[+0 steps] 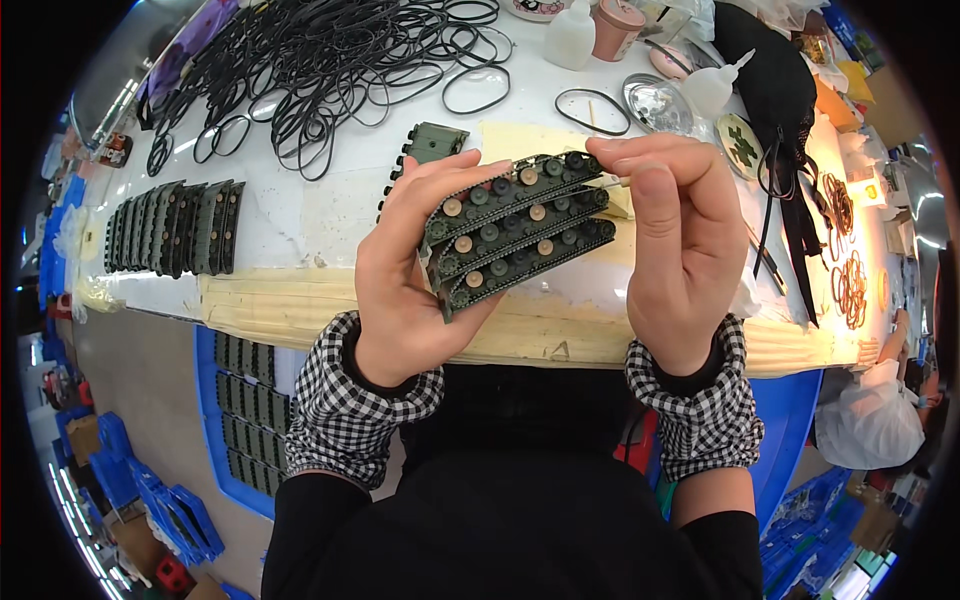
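Note:
My left hand (405,250) is wrapped round a fanned stack of dark green toy tank hulls (520,222), with rows of small wheels along their sides and a few tan ones among them. My right hand (685,230) is at the stack's right end, thumb and fingers closed on a thin pale stick (617,183), whose tip lies close to the wheels. Its index fingertip is beside the uppermost hull's end. Behind my left hand, another green hull (435,143) lies on the table. Most of the stick is hidden by my fingers.
A heap of black rubber loops (330,70) covers the table's far left. More hulls (175,228) stand in a row at left, and a blue tray (215,440) below holds several others. White squeeze bottles (571,36), a pink cup (617,28) and a black bag (770,70) stand behind.

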Motion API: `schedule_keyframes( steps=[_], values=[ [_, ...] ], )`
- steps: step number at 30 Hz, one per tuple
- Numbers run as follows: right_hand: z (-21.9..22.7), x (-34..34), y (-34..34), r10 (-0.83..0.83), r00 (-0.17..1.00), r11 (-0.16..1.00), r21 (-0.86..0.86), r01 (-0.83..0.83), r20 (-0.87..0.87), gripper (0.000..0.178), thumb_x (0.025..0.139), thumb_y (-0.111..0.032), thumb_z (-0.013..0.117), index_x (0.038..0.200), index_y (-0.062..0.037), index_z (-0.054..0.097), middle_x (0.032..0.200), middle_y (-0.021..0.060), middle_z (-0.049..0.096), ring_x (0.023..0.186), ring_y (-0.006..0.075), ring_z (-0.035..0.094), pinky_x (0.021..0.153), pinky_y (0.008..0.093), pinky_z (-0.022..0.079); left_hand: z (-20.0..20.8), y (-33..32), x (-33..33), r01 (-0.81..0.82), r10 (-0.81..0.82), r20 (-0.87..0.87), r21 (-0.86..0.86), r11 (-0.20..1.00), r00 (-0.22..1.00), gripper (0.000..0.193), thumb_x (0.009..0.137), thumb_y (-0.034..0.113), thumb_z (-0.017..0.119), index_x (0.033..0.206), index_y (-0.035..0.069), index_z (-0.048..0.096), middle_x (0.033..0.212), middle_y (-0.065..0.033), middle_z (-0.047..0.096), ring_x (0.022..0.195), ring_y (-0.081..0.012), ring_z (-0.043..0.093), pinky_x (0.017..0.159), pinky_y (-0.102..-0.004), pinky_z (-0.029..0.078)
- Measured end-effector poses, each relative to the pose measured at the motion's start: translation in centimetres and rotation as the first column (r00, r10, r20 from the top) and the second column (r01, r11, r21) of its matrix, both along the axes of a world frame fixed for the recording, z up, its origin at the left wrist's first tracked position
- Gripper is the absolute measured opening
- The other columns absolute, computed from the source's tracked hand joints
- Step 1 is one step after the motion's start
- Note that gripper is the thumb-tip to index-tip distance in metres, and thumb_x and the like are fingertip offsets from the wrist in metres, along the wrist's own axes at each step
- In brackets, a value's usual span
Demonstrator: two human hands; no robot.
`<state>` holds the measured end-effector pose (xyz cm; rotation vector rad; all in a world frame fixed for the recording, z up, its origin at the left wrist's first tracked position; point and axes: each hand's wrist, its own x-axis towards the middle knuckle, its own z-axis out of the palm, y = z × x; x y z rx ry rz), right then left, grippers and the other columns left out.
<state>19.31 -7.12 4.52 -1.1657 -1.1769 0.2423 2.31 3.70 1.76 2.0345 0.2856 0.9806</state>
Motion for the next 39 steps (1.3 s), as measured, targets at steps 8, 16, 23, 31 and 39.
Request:
schedule_keyframes(
  steps=[8, 16, 23, 31, 39],
  values=[
    [-0.3, 0.0, 0.2, -0.003, 1.000, 1.000, 0.022, 0.003, 0.007, 0.008, 0.099, -0.002, 0.055, 0.100, 0.0055, 0.057, 0.101, 0.0121, 0.063, 0.092, 0.0132, 0.061, 0.082, 0.0248, 0.050, 0.1, 0.2, -0.3, 0.002, 0.000, -0.036, 0.052, 0.999, 0.999, 0.058, 0.071, 0.006, 0.076, 0.125, -0.003, 0.055, 0.124, -0.0168, 0.064, 0.131, -0.0352, 0.050, 0.117, -0.0529, 0.021],
    [0.5, 2.4, -0.9, -0.323, 0.915, 0.945, 0.026, 0.326, 0.242, 0.005, 0.094, -0.003, 0.062, 0.093, 0.0014, 0.060, 0.095, 0.0104, 0.064, 0.085, 0.0178, 0.061, 0.077, 0.0285, 0.049, 0.3, 0.0, -0.3, -0.040, 0.041, -0.044, 0.020, 0.999, 0.998, 0.058, 0.072, 0.004, 0.075, 0.126, -0.002, 0.055, 0.126, -0.0163, 0.063, 0.130, -0.0336, 0.051, 0.116, -0.0509, 0.024],
    [0.2, 3.5, -1.2, -0.316, 0.531, 0.848, -0.016, 0.529, 0.786, 0.013, 0.077, 0.000, 0.074, 0.083, -0.0050, 0.062, 0.087, 0.0088, 0.063, 0.082, 0.0283, 0.058, 0.071, 0.0365, 0.046, 0.0, -0.7, 0.0, -0.078, 0.078, -0.011, -0.223, 0.972, 0.997, 0.056, 0.072, 0.001, 0.072, 0.125, 0.002, 0.056, 0.125, -0.0121, 0.064, 0.131, -0.0330, 0.049, 0.117, -0.0540, 0.015],
    [1.1, 1.2, -1.5, -0.181, 0.944, 0.983, 0.032, 0.179, 0.275, 0.007, 0.092, -0.005, 0.065, 0.092, 0.0007, 0.060, 0.098, 0.0140, 0.067, 0.092, 0.0252, 0.063, 0.086, 0.0341, 0.049, 0.3, -0.7, -0.2, -0.068, 0.064, -0.027, -0.190, 0.979, 0.998, 0.056, 0.072, 0.000, 0.071, 0.126, 0.001, 0.055, 0.125, -0.0117, 0.063, 0.133, -0.0323, 0.047, 0.118, -0.0535, 0.013],
    [-0.1, -0.3, -0.5, -0.069, 0.998, 0.997, -0.033, 0.070, 0.012, 0.009, 0.094, -0.006, 0.063, 0.093, 0.0021, 0.061, 0.099, 0.0138, 0.067, 0.090, 0.0211, 0.064, 0.079, 0.0296, 0.051, 0.4, -0.5, -0.2, -0.045, 0.044, -0.017, -0.111, 0.993, 0.999, 0.058, 0.071, -0.001, 0.071, 0.126, 0.002, 0.056, 0.125, -0.0109, 0.063, 0.133, -0.0321, 0.046, 0.118, -0.0543, 0.013]
  ],
)
